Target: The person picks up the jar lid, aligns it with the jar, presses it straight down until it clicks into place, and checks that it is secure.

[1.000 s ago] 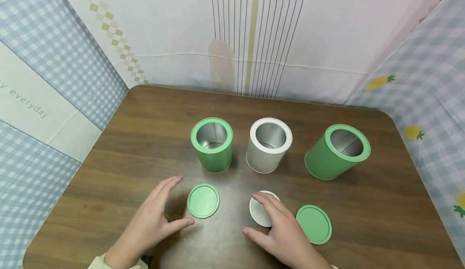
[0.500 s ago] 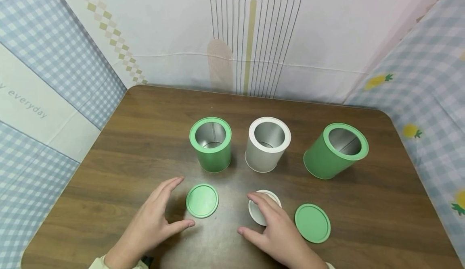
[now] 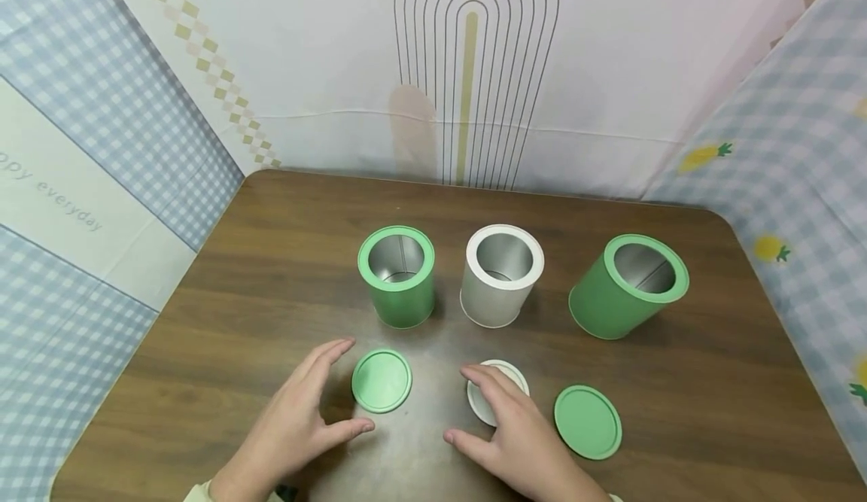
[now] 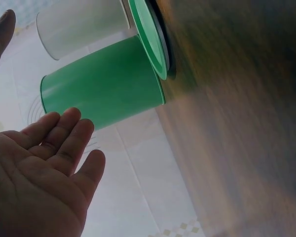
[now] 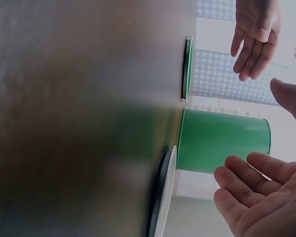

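Three lidless cans stand upright in a row: a green can, a white can and another green can. In front of them lie a left green lid, a white lid and a right green lid. My left hand hovers left of the left green lid, fingers extended and thumb apart. Over the white lid, partly hiding it, is my right hand, its thumb and fingers also spread. Both wrist views show bare palms; the right wrist view includes my left hand.
The brown wooden table has rounded back corners. A pale printed cloth hangs behind it. Blue checked cloths flank the left side and right side.
The head view has shifted slightly, so the table and cans appear a little lower. My right hand has drifted slightly left over the white lid. The cans and lids have stayed put.
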### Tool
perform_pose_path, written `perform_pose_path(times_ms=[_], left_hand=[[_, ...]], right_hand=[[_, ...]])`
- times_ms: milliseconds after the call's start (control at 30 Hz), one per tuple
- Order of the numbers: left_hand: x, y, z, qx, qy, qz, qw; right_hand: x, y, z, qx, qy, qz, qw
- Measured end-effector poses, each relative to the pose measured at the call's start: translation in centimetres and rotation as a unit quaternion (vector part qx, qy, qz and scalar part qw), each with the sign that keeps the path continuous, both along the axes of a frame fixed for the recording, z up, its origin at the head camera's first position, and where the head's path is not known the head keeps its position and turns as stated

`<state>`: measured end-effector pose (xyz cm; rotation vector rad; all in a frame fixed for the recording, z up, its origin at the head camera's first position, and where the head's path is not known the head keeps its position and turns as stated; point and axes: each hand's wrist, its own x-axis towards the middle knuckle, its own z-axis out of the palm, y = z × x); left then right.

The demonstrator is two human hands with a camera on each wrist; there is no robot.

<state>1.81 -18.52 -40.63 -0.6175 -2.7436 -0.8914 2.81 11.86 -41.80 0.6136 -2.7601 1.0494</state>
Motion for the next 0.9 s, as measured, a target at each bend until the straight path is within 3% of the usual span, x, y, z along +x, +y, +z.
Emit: perform_pose_path(times_ms=[467,900], left_hand=[[0.28,0.26,-0.62,0.012,-0.006,-0.007,0.9999],[0.58,0.26,-0.75,-0.01,-0.011,0.004,0.9999]], right_hand=[[-0.02,-0.27,-0.14,0.001,-0.008,0.003,1.0],[-0.22,-0.68,-0.37,-0.005,0.01,0.009,0.9999]])
